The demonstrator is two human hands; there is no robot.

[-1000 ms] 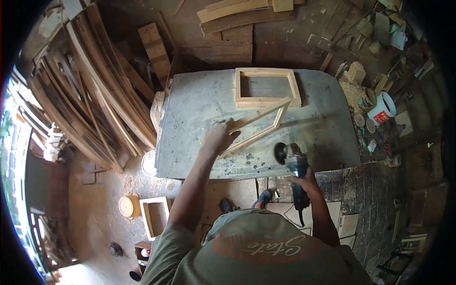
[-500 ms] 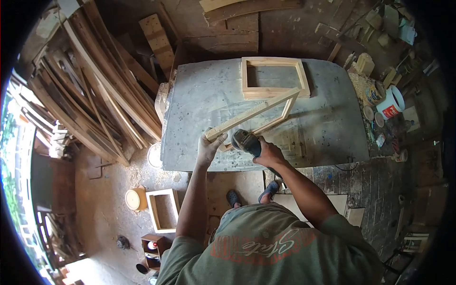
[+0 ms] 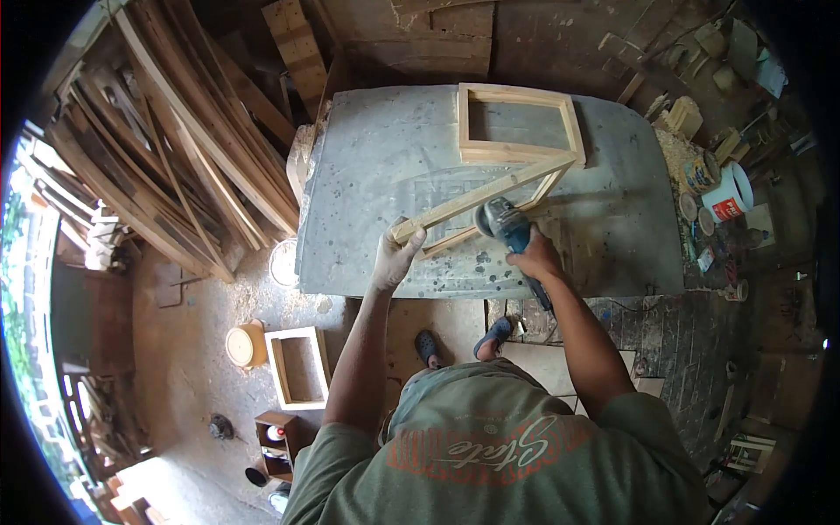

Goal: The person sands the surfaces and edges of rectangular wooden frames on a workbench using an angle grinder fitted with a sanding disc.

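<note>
My left hand (image 3: 398,257) is closed round the near left corner of a pale wooden frame (image 3: 479,198), which is tilted up over the grey tabletop (image 3: 367,166). The fingers of my right hand (image 3: 535,255) wrap round a blue and black power tool (image 3: 506,222). The tool's round head is beside the frame's raised bar; whether they touch, I cannot tell. Behind, a second wooden frame (image 3: 520,155) lies on the table, close to the far end of the held one.
Long curved boards (image 3: 166,114) lean at the left. On the right are a white bucket (image 3: 728,192) and wood shavings. A third frame (image 3: 299,405), a yellowish bucket (image 3: 247,345) and a small brown box (image 3: 267,420) are on the floor.
The power tool and my right hand have moved right and up along the held frame. My left hand still grips the corner, slightly further right. The whole view has shifted a little.
</note>
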